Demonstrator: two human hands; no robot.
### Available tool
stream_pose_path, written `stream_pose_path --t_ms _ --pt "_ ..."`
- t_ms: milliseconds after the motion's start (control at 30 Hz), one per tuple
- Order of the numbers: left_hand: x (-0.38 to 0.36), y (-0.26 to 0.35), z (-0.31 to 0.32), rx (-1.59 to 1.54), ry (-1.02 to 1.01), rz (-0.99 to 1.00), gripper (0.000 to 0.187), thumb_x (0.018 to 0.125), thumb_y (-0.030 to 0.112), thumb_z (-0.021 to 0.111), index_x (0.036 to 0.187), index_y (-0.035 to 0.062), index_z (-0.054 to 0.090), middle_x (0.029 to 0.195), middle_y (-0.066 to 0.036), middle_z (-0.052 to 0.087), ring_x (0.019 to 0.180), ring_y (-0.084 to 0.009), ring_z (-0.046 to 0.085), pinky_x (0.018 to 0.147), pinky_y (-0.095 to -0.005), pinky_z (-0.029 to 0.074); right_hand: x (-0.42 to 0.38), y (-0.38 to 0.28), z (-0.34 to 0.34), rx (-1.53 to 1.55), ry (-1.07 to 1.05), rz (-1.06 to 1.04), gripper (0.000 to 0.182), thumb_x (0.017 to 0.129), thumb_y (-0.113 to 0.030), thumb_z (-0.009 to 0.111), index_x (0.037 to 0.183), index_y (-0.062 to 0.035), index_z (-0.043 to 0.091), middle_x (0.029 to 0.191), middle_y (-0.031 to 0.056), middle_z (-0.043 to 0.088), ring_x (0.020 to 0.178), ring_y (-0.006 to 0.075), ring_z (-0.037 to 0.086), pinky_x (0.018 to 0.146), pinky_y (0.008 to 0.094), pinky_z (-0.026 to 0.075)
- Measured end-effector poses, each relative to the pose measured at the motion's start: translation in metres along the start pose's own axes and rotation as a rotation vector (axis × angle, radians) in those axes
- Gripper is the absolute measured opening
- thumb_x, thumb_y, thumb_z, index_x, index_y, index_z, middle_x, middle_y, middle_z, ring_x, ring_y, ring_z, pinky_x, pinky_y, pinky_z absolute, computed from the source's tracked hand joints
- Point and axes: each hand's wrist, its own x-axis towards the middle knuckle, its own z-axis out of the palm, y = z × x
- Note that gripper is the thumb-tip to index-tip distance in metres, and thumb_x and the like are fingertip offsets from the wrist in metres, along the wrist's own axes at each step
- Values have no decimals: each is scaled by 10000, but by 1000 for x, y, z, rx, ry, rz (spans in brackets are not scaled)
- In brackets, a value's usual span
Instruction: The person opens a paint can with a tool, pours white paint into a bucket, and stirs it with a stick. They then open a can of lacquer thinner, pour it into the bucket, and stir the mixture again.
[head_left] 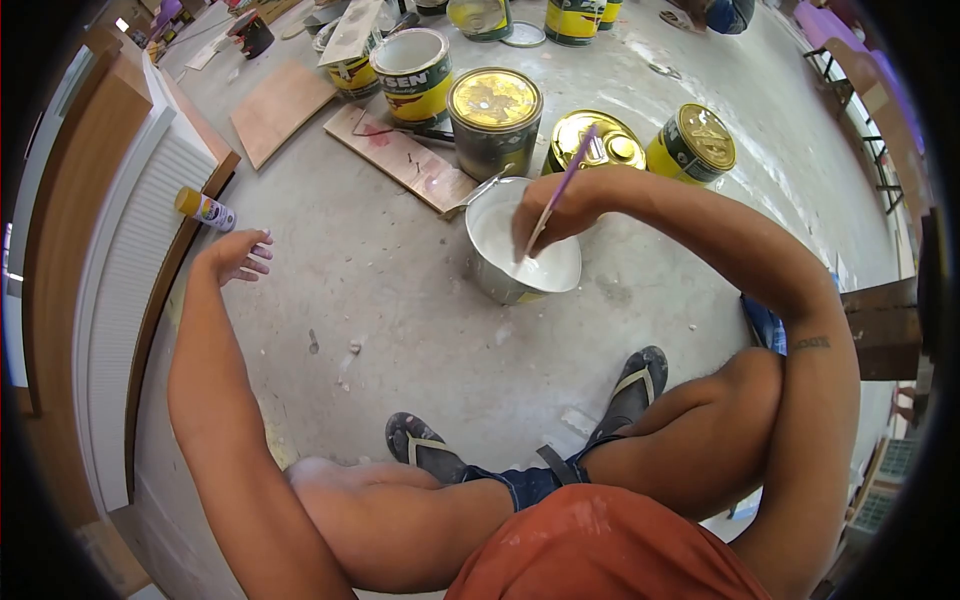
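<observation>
My right hand (565,208) is closed around a thin paintbrush (571,170) with a purple-tipped handle. Its lower end points down into an open can (499,281) of white paint, and the hand hides part of the can's mouth. The bristles are hard to make out. Off to the left, my left hand (244,256) hangs with its fingers apart and holds nothing; white smudges mark the fingertips. Just beyond it lies a spray can (205,208) with a yellow cap, close to the white ribbed panel (152,215).
Behind the open can stand a lidded tin (496,120), a gold-topped tin (597,142), another yellow tin (692,143) and an open can (412,75). A wooden board (400,160) and a plywood sheet (282,112) lie on the floor. My sandalled feet are below.
</observation>
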Motion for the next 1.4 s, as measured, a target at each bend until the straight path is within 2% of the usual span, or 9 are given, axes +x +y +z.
stream_pose_path --t_ms 200,267,467,667,800,967,1100,1267,1400 --pt "7 -5 -2 -11 -6 -24 466 980 412 504 1279 55 521 1148 -113 574 1012 -282 622 902 -454 488 -8 4 -21 -272 -26 300 192 864 -100 677 1036 -118 759 1002 92 725 921 270 683 797 378 521" --pt "9 -7 -2 -11 -11 -23 463 976 413 508 1274 59 524 1146 -111 575 1006 -278 624 895 -451 489 0 5 -14 -388 232 193 193 861 -100 673 1032 -131 756 983 96 717 911 275 680 787 380 522" --pt "7 -7 -3 -10 -11 6 473 966 426 515 1273 66 526 1140 -103 576 992 -267 627 877 -439 491 -8 0 -4 47 81 -8 211 883 -124 682 1080 -73 741 1058 132 718 962 296 680 816 365 522" --pt "7 -5 -2 -2 -9 -19 483 965 427 514 1282 63 524 1148 -104 576 993 -267 627 880 -436 488 -7 -7 -22 -446 147 259 231 854 -120 694 1079 -112 746 1028 106 725 920 288 685 780 376 528" --pt "2 -3 0 -13 -6 -12 444 964 402 507 1254 66 525 1122 -110 563 987 -274 614 887 -437 488 1 1 -1 -140 241 -101 233 869 -113 676 1089 -55 728 1059 147 711 941 308 682 797 394 529" --pt "-1 -3 0 -7 -4 6 444 965 406 502 1251 66 525 1125 -107 561 998 -273 611 888 -436 488 -15 8 -5 101 -52 321 220 849 -120 700 1058 -66 741 1008 131 724 946 280 682 812 376 526" --pt "2 -2 -1 1 2 -14 478 965 420 510 1275 56 523 1166 -117 576 1019 -279 627 903 -445 486 -11 7 -19 -404 164 309 202 863 -132 668 1043 -87 746 969 120 718 918 292 679 785 392 522" --pt "-1 1 1 9 15 -15 480 972 417 505 1288 55 523 1167 -116 576 1023 -275 624 901 -444 487 -2 -1 -2 -181 337 19 217 879 -127 660 1071 -61 738 1017 133 719 952 306 673 826 394 518" --pt "0 -1 -1 2 17 -4 479 976 417 505 1290 54 529 1173 -118 578 1020 -274 623 900 -440 488 -9 1 -2 76 88 99 221 865 -125 691 1067 -52 742 1026 137 723 960 286 677 852 368 512"
